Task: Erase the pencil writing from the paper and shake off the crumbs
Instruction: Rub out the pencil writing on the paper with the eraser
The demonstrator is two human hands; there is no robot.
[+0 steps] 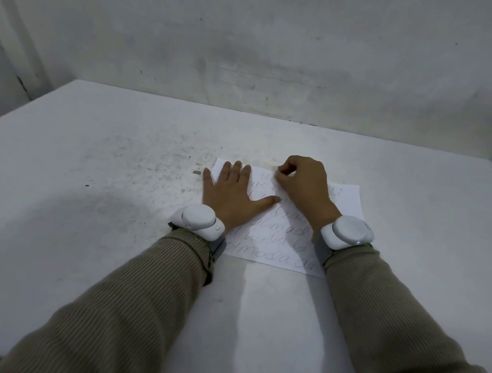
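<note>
Paper [347, 201], centre frame — light, limp, likely to crease. Left hand [232, 194]: fingers spread, pressing it flat. Right hand [304, 185]: fingertips pinched, presumably on a hidden eraser. Lift by the edges.

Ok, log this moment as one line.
left hand: flat on paper, pinning it | right hand: fingers pinched at upper lines, held thing hidden | writing: lower lines legible

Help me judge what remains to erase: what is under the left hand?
The left hand lies flat, fingers spread, on the left part of the paper, which rests on the table. Beside and below it pencil lines show; any writing under the palm is covered.
</note>
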